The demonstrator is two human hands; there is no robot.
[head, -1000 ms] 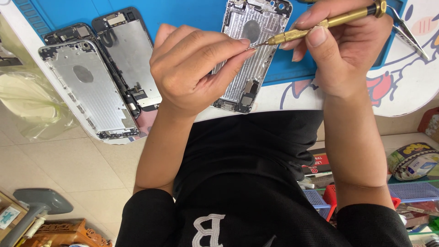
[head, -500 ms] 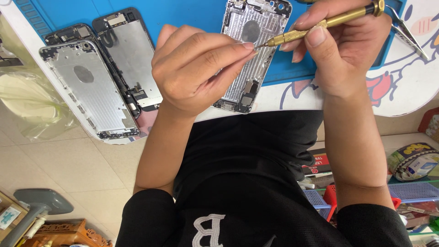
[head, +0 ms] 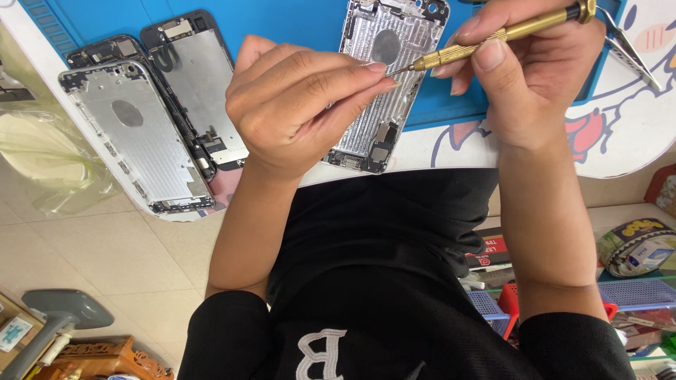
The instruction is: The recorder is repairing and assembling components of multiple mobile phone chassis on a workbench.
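My right hand (head: 539, 77) holds a slim brass screwdriver (head: 507, 34), its fine tip pointing left. My left hand (head: 299, 105) is raised above the desk with fingertips pinched together right at that tip; whether something tiny sits between them I cannot tell. Below both hands lies an opened silver phone housing (head: 384, 91) on a blue work mat (head: 282, 21).
Two more stripped phone housings, one silver (head: 137, 137) and one dark-framed (head: 193, 81), lie at the desk's left end. Metal tweezers (head: 630, 53) rest at the right. Clear plastic bag (head: 42, 162) hangs left. Baskets and boxes (head: 634, 281) crowd the floor at right.
My left hand's fingertips stay at the screwdriver tip, shifting only slightly. The phone housings have not moved.
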